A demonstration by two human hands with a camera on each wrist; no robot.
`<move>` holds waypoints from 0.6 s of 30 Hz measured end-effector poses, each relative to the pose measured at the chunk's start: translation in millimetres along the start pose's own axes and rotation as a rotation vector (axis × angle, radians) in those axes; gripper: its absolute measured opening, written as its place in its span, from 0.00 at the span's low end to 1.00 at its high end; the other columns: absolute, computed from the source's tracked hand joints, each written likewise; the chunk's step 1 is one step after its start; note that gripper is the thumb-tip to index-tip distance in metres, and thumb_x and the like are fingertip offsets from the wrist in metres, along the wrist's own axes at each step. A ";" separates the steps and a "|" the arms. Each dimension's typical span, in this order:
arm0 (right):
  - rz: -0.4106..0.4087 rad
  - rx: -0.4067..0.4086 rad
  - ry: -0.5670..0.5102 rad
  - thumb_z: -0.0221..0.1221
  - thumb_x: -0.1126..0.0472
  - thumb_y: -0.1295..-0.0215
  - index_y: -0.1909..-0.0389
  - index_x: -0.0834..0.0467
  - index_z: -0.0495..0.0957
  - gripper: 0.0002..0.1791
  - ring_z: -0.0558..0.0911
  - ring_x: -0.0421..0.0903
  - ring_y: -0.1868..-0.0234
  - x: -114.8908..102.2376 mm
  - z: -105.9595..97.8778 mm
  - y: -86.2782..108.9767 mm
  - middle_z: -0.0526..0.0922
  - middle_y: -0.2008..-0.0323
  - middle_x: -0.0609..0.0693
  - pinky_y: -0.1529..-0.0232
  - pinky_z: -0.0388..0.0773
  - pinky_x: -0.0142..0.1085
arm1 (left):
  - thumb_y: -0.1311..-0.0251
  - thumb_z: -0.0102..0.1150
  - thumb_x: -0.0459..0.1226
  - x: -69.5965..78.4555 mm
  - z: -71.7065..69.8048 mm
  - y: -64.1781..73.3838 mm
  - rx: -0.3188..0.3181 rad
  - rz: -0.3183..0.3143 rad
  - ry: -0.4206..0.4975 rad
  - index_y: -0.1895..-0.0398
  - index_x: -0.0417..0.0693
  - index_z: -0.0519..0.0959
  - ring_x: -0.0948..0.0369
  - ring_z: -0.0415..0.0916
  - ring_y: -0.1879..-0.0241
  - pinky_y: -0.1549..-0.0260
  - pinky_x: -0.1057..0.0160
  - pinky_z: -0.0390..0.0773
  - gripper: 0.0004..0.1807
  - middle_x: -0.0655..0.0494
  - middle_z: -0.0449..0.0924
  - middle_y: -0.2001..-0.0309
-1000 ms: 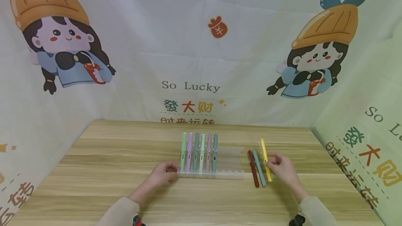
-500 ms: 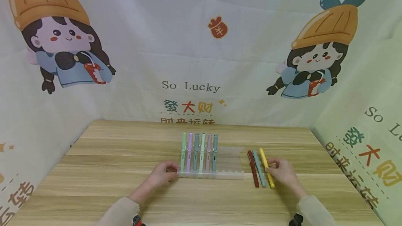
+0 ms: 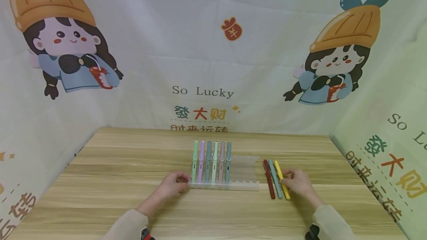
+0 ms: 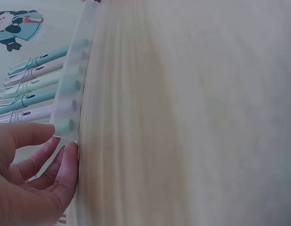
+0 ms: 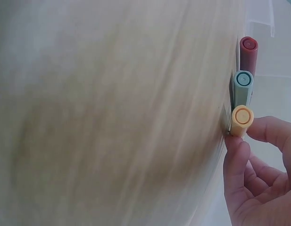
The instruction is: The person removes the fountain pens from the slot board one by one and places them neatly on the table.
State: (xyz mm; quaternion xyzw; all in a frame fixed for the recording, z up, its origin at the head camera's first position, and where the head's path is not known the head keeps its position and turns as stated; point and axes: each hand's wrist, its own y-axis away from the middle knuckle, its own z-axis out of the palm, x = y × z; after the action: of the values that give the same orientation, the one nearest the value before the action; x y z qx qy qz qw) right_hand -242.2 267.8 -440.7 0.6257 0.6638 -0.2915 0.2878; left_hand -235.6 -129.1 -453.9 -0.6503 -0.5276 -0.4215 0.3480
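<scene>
In the head view my right hand (image 3: 298, 182) pinches a yellow pen (image 3: 278, 167) lying on the table at the right. Beside that pen lie a light blue pen (image 3: 275, 180) and a dark red pen (image 3: 268, 180), roughly parallel; the right wrist view shows all three by their round ends, the yellow one (image 5: 242, 117) between thumb and fingers. My left hand (image 3: 174, 184) holds the left end of a clear plastic pen rack (image 3: 245, 186), thumb over its corner. Several pastel pens, among them a green one (image 3: 195, 162), stand side by side in its left slots.
The right slots (image 3: 245, 182) of the rack hold no pens. All of it rests on a wood-grain table (image 3: 213, 217), with a printed cloth (image 3: 143, 47) hanging behind and at both sides.
The yellow pen has come down toward me, then slid left, nearer the light blue pen, with my right hand still on it. My left hand and the rack have stayed put.
</scene>
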 end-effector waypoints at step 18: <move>0.064 -0.003 0.001 0.58 0.70 0.51 0.60 0.73 0.71 0.17 0.76 0.45 0.81 -8.5 3.3 0.8 0.76 0.79 0.52 0.81 0.75 0.36 | 0.51 0.57 0.26 1.3 -0.2 0.7 0.001 -0.006 0.001 0.63 0.30 0.74 0.58 0.71 0.70 0.73 0.60 0.75 0.11 0.49 0.74 0.69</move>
State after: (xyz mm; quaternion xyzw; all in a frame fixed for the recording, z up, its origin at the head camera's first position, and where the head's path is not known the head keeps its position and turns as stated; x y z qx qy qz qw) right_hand -241.0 259.7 -436.6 0.6465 0.6440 -0.2807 0.2977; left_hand -234.8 -128.9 -452.6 -0.6483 -0.5296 -0.4224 0.3475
